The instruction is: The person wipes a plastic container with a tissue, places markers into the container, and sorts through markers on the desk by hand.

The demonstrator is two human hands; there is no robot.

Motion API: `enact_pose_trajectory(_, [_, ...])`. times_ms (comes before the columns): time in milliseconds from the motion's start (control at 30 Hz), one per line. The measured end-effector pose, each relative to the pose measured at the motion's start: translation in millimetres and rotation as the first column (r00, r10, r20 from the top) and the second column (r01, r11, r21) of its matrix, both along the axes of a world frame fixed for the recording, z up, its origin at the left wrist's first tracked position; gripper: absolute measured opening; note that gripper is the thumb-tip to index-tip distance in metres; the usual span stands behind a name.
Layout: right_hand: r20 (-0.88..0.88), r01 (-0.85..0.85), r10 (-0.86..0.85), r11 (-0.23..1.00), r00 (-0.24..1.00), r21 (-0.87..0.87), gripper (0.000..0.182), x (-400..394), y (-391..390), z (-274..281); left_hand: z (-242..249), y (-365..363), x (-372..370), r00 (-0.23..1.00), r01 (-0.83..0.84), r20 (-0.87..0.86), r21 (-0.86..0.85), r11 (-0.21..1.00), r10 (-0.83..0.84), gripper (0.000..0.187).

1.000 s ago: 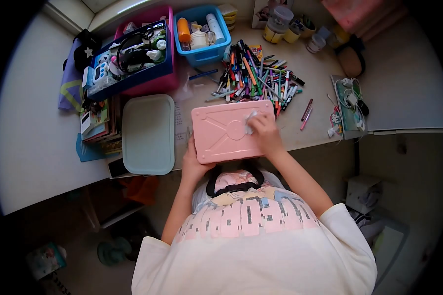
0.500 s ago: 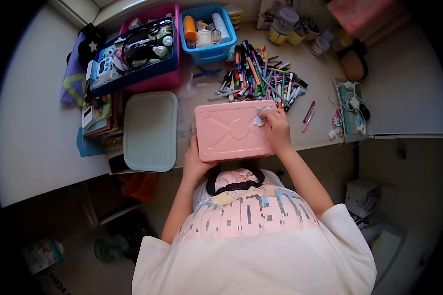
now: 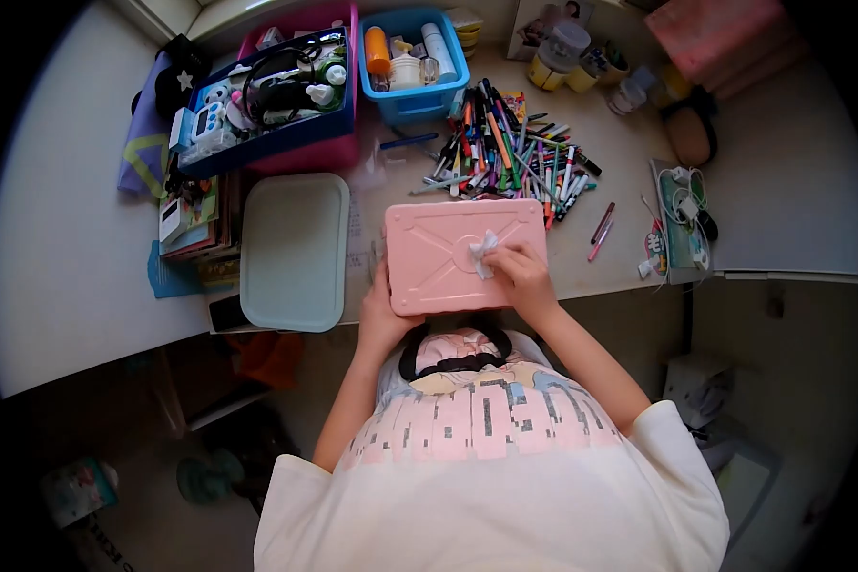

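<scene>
A pink plastic box (image 3: 429, 276) is held up at the desk's front edge, its flat face with an X-shaped relief and a round centre turned up toward me. My left hand (image 3: 384, 310) grips its left side near the lower corner, with some fingers hidden behind it. Against the box's face, just right of the centre circle, my right hand (image 3: 521, 276) pinches a crumpled white tissue (image 3: 483, 253). To the left of the box lies a pale green-grey lid or tray (image 3: 296, 250).
Beyond the box spreads a heap of pens and markers (image 3: 515, 153). A blue basket (image 3: 415, 102) and a dark blue bin (image 3: 257, 143) of gadgets stand at the back left. Two pens (image 3: 601, 232) and a tray with white cables (image 3: 682, 214) lie on the right.
My right hand has moved the tissue left and down, from the box's upper right corner to near its centre. The box has shifted slightly right, still in my left hand.
</scene>
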State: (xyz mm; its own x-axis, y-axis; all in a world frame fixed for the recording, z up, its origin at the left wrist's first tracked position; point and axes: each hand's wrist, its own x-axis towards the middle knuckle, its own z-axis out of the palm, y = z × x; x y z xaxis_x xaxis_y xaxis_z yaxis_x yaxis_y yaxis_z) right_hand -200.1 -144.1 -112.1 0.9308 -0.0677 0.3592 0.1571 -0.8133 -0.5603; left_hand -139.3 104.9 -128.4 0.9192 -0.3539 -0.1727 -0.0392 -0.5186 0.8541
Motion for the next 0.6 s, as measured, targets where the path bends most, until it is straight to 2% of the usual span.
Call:
enact_pose_trajectory(67, [0.012, 0.043, -0.043, 0.999, 0.999, -0.007, 0.02, 13, 9, 1, -1, 2, -3, 1.0, 0.002, -0.017, 0.016, 1.0, -0.002, 0.099])
enact_pose_trajectory(133, [0.046, -0.032, 0.028, 0.997, 0.999, 0.071, 0.019, 25, 26, 4, -4, 2, 0, 1.0, 0.012, 0.012, 0.031, 0.999, -0.013, 0.099])
enact_pose_trajectory(167, [0.055, -0.096, 0.093, 0.994, 0.994, 0.051, 0.018, 16, 34, 6, -4, 2, 1, 1.0, 0.009, 0.019, 0.032, 0.999, -0.01, 0.099])
enact_pose_trajectory(233, [0.038, -0.119, 0.117, 0.991, 0.992, 0.053, 0.017, -3, 30, 4, -4, 2, 0, 1.0, 0.006, -0.014, -0.005, 1.0, -0.006, 0.1])
enact_pose_trajectory(367, [0.016, 0.007, -0.007, 1.0, 1.0, -0.006, 0.023, 8, -1, 6, -4, 2, 0, 1.0, 0.001, 0.01, -0.002, 1.0, -0.001, 0.102])
enact_pose_trajectory(433, [0.072, -0.025, 0.022, 0.999, 0.997, 0.044, 0.025, 39, 9, -3, -6, 2, 0, 1.0, 0.005, 0.005, 0.055, 0.998, -0.005, 0.102])
enact_pose_trajectory(533, [0.132, -0.262, 0.255, 0.964, 0.958, 0.041, 0.027, 83, 29, -3, -5, 2, 0, 1.0, 0.011, -0.009, 0.031, 0.999, -0.011, 0.103])
enact_pose_trajectory(600, [0.093, -0.237, 0.235, 0.971, 0.968, 0.02, 0.027, 77, 23, 0, -6, 3, 0, 1.0, 0.007, -0.008, 0.043, 0.999, -0.007, 0.103])
